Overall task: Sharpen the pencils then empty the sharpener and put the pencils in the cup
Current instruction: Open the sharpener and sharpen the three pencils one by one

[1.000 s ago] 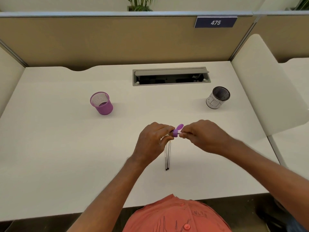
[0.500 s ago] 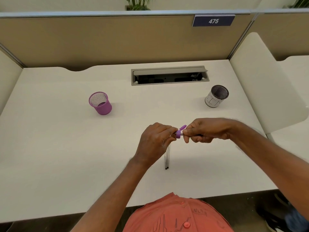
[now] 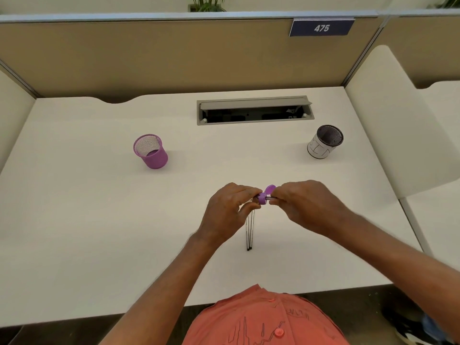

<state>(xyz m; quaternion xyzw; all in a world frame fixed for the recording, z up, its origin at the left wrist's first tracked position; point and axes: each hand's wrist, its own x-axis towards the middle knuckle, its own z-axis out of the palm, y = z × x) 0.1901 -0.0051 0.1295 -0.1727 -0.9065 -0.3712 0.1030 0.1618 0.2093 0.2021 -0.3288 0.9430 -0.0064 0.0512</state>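
The small purple sharpener (image 3: pixel 263 197), its lid flipped up, is held above the middle of the white desk (image 3: pixel 99 220). The left hand (image 3: pixel 229 210) pinches it, and the right hand (image 3: pixel 306 205) grips a pencil (image 3: pixel 272 197) pushed into it. Two more pencils (image 3: pixel 250 232) lie on the desk under the hands. A purple mesh cup (image 3: pixel 150 151) stands far left, a dark mesh cup (image 3: pixel 324 141) far right.

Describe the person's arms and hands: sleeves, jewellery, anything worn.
Both forearms are bare with no sleeves reaching them. No watch, bracelet or glove shows on the left hand or right hand. Whether a ring is worn cannot be told. The shirt is coral-orange with buttons.
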